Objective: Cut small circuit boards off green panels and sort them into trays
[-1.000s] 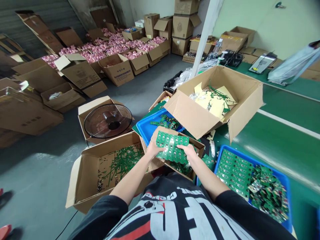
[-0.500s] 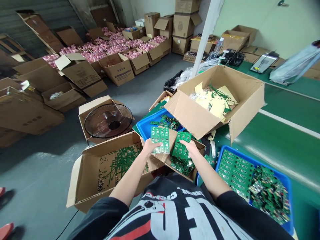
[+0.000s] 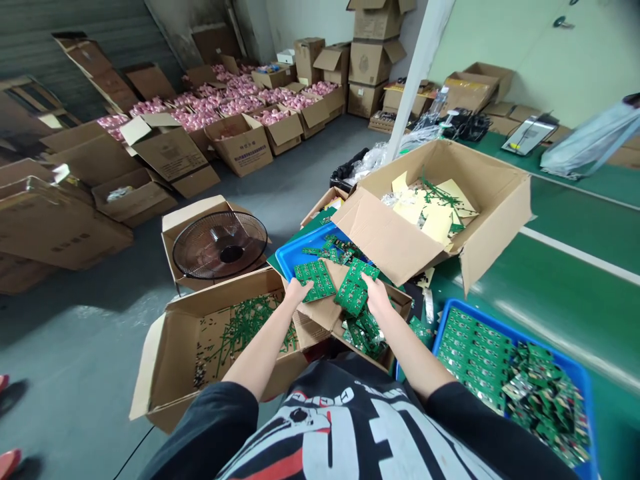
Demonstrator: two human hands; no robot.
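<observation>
- Presently, the left hand (image 3: 299, 292) grasps a flat rectangular green circuit-board panel (image 3: 321, 280) at its near-left edge, thumb on top.
- The right hand (image 3: 376, 292) grips a second flat green panel (image 3: 353, 289) at its right side; its fingers underneath are mostly hidden.
- Both panels are apart, a narrow gap between them, above the far side of the small open brown cardboard box (image 3: 320, 311).
- Loose green boards (image 3: 367, 335) lie heaped inside that small box.
- Just beyond the small box, a shallow blue plastic tray (image 3: 286, 259) holds small green boards.
- Left of the small box, a long open brown carton (image 3: 163, 363) has thin green strips (image 3: 250, 323) on its floor.
- Beyond and right of the small box, a large open brown box (image 3: 387, 235) holds yellow sheets (image 3: 439, 223).
- Right of the small box, a second blue tray (image 3: 592, 420) holds green panels beside a jumbled pile of smaller boards (image 3: 545, 397).
</observation>
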